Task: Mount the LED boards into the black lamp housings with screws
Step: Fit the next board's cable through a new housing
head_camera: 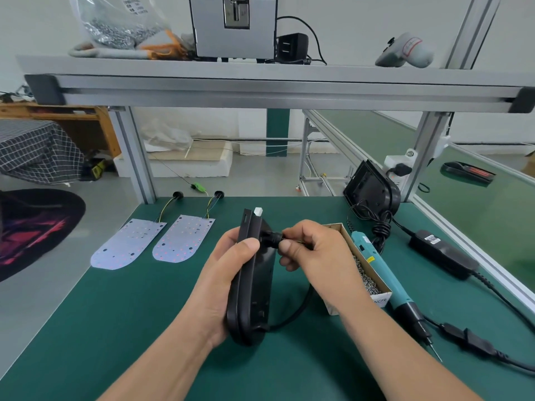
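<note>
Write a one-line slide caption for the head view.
Left hand holds a black lamp housing on edge while the right hand pinches its cable fitting; two LED boards lie flat behind.

A grey machine and black plug adapter sit on the shelf — checked cloth far left.

Two flat white LED boards left of the left hand; two black plastic lamp housings, one in it; one teal electric screwdriver, one cardboard screw box beside the right hand.
</note>
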{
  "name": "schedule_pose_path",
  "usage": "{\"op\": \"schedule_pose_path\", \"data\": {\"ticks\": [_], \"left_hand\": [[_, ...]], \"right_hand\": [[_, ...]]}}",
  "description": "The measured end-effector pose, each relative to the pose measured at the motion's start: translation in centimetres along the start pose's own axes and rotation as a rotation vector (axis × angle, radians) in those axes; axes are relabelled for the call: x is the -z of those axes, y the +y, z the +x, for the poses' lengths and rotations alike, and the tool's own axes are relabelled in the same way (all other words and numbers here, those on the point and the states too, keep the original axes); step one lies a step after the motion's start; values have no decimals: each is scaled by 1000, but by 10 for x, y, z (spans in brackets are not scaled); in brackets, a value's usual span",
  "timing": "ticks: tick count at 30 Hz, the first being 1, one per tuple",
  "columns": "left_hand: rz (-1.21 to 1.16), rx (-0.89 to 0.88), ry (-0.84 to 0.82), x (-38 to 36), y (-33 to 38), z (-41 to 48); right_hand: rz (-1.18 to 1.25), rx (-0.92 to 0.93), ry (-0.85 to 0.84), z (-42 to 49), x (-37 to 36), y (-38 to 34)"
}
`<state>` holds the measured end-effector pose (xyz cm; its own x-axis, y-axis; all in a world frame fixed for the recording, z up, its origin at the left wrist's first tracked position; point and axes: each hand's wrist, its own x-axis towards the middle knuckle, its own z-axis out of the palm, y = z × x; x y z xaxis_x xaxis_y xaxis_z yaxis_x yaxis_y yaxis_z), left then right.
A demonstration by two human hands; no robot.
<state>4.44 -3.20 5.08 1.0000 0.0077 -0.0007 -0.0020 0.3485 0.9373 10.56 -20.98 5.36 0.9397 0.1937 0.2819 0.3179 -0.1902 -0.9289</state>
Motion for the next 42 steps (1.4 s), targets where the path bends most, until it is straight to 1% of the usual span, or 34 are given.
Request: {"op": "schedule_pose_path", "data": {"ticks": [3,7,12,14,17,20,22,24,26,28,31,34,36,38,42], "left_hand": [[12,-6,-24,2,0,-1],[-23,1,-30,3,-1,-2],[-33,4,-25,-1,-3,-1],[-53,2,-4,-2,-2,-1],[-118,15,12,2,-1,0],[-143,49,-58,12,3,2],[-156,79,-106,17,7,1],[-180,116,-140,22,8,-1],[-209,155,-187,20,7,-3],[-221,171,-247,15,5,-4],[-248,161,-301,8,6,-6],[-298,210,-283,6,6,-7],[-316,220,-282,4,7,-8],[-320,227,-250,2,9,-8],[-244,230,-172,8,15,-6]], "right_hand": [[23,-8,6,1,0,3],[-112,48,30,-1,-3,3],[-48,16,16,0,-1,4],[33,-1,3,0,-1,3],[81,13,-62,3,3,4],[164,30,-126,5,11,1],[189,20,-116,7,18,2],[147,34,-87,10,26,5],[175,32,-185,11,32,8],[266,23,-291,9,32,9],[367,27,-359,6,30,11],[448,6,-430,5,35,12],[407,-5,-442,6,35,12],[316,9,-429,7,35,12],[63,79,-343,8,34,10]]}}
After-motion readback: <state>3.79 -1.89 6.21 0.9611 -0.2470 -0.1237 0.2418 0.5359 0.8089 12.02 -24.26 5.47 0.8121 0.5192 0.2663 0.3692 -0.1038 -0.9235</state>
